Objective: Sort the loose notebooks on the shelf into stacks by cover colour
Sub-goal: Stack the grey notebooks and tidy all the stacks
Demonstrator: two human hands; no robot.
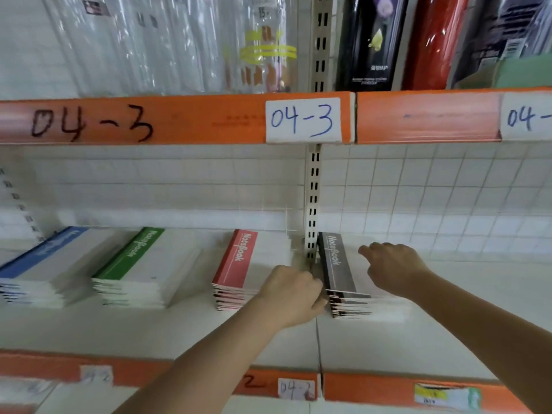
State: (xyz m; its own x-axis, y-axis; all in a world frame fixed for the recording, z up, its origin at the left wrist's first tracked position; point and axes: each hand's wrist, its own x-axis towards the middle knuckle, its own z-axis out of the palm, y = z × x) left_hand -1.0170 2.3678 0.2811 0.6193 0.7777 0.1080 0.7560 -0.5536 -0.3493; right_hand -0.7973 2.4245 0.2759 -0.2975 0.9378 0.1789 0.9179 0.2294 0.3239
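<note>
— Where are your hands?

— Both reach forward over the shelf point(388, 339). My left hand point(291, 294) is curled, knuckles up, with its fingers against the left edge of the black stack point(343, 282). Whether it is gripping the covers or only pressing them, I cannot tell. My right hand point(391, 267) hovers above the right part of that stack, fingers loosely bent and holding nothing; one finger points left toward the black spine.

— And the notebooks?

— The black stack lies between my hands, its near corner touching my left fingers. Just left of my left hand is the red stack point(236, 270). Further left sits the green stack point(134, 267), and beyond it the blue stack point(38, 264), well apart from both hands.

— What's around you?

— A white shelf with an orange front strip point(179, 121) above, marked 04-3 by hand, and a white label point(303, 120) saying the same. Behind my hands runs a white wire grid point(433, 189) and a slotted upright point(313, 204).
</note>
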